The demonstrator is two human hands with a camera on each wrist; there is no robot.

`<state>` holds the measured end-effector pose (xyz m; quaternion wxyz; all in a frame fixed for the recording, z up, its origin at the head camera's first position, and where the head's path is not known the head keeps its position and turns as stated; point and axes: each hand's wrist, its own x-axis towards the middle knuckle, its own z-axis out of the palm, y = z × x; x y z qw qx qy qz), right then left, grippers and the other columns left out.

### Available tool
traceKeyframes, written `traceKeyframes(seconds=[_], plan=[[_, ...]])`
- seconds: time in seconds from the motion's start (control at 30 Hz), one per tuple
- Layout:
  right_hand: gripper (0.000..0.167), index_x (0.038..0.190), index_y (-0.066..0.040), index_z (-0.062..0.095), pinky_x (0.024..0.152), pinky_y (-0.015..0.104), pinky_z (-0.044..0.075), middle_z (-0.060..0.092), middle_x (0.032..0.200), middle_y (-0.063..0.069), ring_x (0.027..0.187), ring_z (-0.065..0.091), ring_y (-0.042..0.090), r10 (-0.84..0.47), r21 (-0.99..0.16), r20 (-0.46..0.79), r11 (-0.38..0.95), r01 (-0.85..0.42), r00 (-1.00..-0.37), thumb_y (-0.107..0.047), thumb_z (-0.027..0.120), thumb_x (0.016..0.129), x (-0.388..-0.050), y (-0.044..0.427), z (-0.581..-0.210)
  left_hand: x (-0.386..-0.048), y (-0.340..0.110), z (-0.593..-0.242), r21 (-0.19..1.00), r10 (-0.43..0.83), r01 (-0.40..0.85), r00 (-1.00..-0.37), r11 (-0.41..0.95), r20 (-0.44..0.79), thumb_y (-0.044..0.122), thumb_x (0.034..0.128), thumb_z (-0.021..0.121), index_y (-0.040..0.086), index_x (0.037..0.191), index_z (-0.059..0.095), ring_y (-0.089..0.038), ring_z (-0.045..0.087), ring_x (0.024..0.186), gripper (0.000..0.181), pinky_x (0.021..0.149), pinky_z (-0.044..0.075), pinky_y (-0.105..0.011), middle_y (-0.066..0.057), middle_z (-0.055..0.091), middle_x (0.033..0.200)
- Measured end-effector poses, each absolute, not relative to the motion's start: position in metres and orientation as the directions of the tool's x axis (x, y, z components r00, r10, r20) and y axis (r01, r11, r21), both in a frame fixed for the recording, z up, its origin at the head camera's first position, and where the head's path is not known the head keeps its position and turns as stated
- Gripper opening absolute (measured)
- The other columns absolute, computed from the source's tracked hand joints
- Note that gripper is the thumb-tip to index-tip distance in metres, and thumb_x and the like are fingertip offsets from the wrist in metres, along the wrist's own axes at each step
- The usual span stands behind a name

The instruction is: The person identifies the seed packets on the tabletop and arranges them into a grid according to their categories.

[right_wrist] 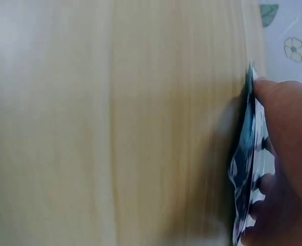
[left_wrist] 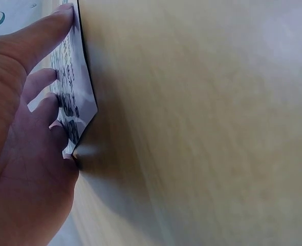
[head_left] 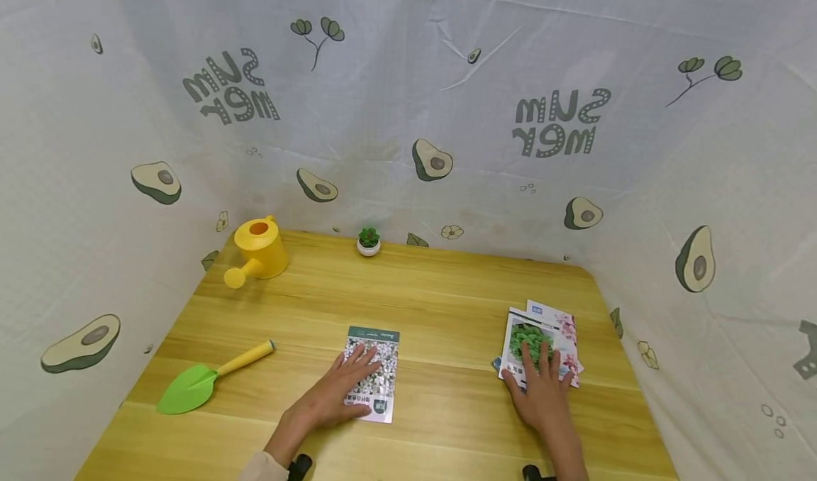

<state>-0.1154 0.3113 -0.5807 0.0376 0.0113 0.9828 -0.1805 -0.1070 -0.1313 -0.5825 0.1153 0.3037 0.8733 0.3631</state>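
In the head view, a seed packet with white flowers (head_left: 384, 374) lies flat near the table's middle. My left hand (head_left: 335, 390) rests on its left side with the fingers spread. The left wrist view shows the fingertips and thumb touching the face of that packet (left_wrist: 77, 87). Further right is a small stack of packets, topped by one with green leaves (head_left: 518, 332); a packet with pink blossoms (head_left: 567, 325) sticks out beneath it. My right hand (head_left: 542, 392) lies on the stack, fingers spread. The stack's edge (right_wrist: 245, 164) shows in the right wrist view.
A green trowel with a yellow handle (head_left: 245, 357) lies at the left. At the back left stands a yellow watering can (head_left: 271, 252), with a small potted plant (head_left: 369, 248) along the back edge. Printed cloth (head_left: 383, 112) hangs around the wooden table (head_left: 447, 289).
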Motion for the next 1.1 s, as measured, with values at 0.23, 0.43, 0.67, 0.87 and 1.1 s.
traceKeyframes(seconds=[0.23,0.43,0.67,0.87,1.1], plan=[[0.082,0.166,0.002,0.035,0.112,0.092,0.001,0.009,0.171,0.042,0.156,0.002,0.067,-0.028,-0.331,-0.003,0.943,-0.025,-1.0,-0.05,0.06,0.108,-0.11,0.298,-0.58,-0.107,-0.128,-0.573,0.672,0.613,0.44,-0.79,0.596,-0.027,0.025,0.0976,0.081,0.006,0.165,0.043,-0.044,0.015,0.164,0.08,0.129,0.011,-0.068,-0.016,0.027,0.177],[0.081,0.166,0.0,0.037,0.115,0.089,0.003,0.011,0.172,0.039,0.157,0.004,0.066,-0.07,-0.323,0.022,0.943,-0.073,-0.997,-0.05,0.062,0.107,-0.108,0.287,-0.578,-0.106,-0.129,-0.575,0.687,0.614,0.461,-0.789,0.561,0.027,0.026,0.0969,0.081,0.005,0.165,0.043,-0.047,0.017,0.163,0.081,0.129,0.009,-0.069,-0.019,0.028,0.176],[0.079,0.165,-0.001,0.039,0.116,0.089,0.005,0.014,0.172,0.039,0.156,0.008,0.067,-0.105,-0.312,0.041,0.943,-0.112,-0.994,-0.048,0.064,0.106,-0.106,0.275,-0.577,-0.105,-0.129,-0.575,0.703,0.614,0.465,-0.788,0.538,0.051,0.026,0.0969,0.081,0.005,0.165,0.043,-0.049,0.017,0.162,0.081,0.13,0.006,-0.067,-0.021,0.029,0.175],[0.078,0.165,-0.002,0.041,0.115,0.09,0.006,0.016,0.172,0.037,0.156,0.011,0.066,-0.129,-0.322,0.049,0.937,-0.138,-0.99,-0.048,0.065,0.106,-0.103,0.263,-0.573,-0.106,-0.127,-0.566,0.684,0.6,0.427,-0.8,0.591,-0.018,0.025,0.0965,0.082,0.005,0.165,0.044,-0.045,0.016,0.164,0.081,0.129,0.011,-0.069,-0.017,0.027,0.176],[0.077,0.162,-0.002,0.045,0.117,0.088,0.011,0.022,0.171,0.037,0.155,0.015,0.066,-0.164,-0.321,0.079,0.93,-0.181,-0.983,-0.047,0.068,0.104,-0.097,0.25,-0.574,-0.105,-0.126,-0.571,0.71,0.601,0.443,-0.798,0.547,0.036,0.025,0.0963,0.081,0.005,0.165,0.043,-0.048,0.016,0.163,0.081,0.132,0.003,-0.06,-0.019,0.027,0.176]])
